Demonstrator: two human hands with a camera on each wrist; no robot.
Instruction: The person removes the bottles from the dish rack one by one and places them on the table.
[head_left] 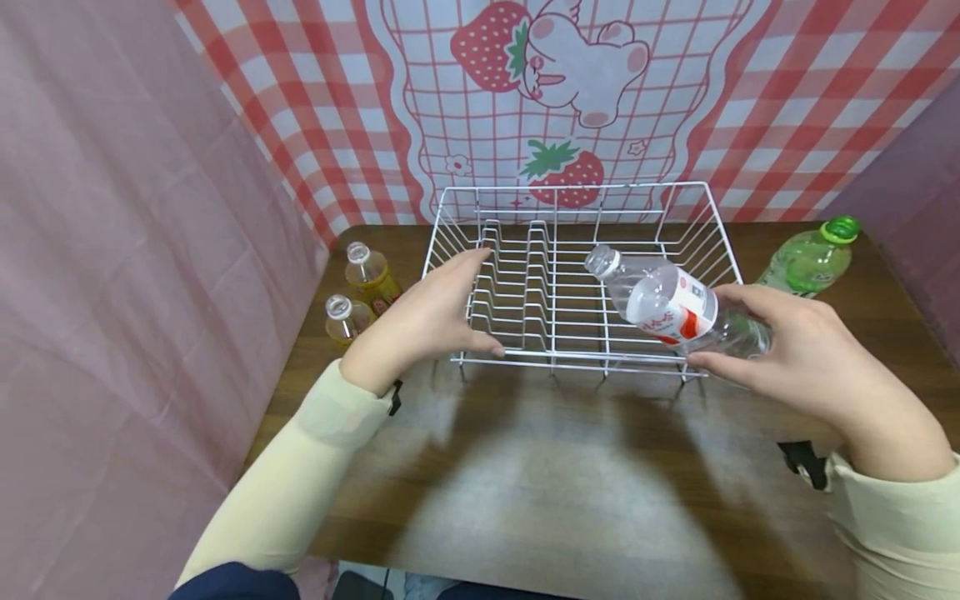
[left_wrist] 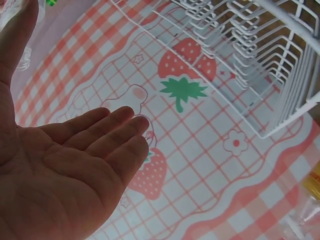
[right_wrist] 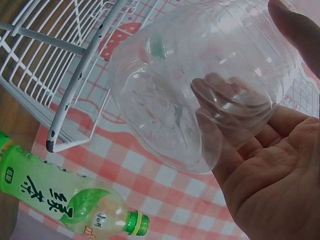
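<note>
My right hand (head_left: 810, 350) grips a clear plastic bottle (head_left: 656, 300) by its base end, fingers behind and thumb in front. The bottle has a red and white label, is tilted with its capless neck to the left, and is over the right part of a white wire dish rack (head_left: 555, 358). In the right wrist view the transparent base (right_wrist: 160, 120) shows fingers through it. My left hand (head_left: 427, 308) is over the rack's left end, fingers extended and thumb apart. Its palm (left_wrist: 75, 175) holds nothing in the left wrist view.
Two capless bottles with yellow labels (head_left: 371, 279) stand left of the rack. A green-capped bottle (head_left: 810, 258) with a green label (right_wrist: 50, 190) stands at the right. Behind the wooden table (head_left: 555, 483) is a checked strawberry cloth (head_left: 360, 100); a pink curtain (head_left: 135, 250) hangs left.
</note>
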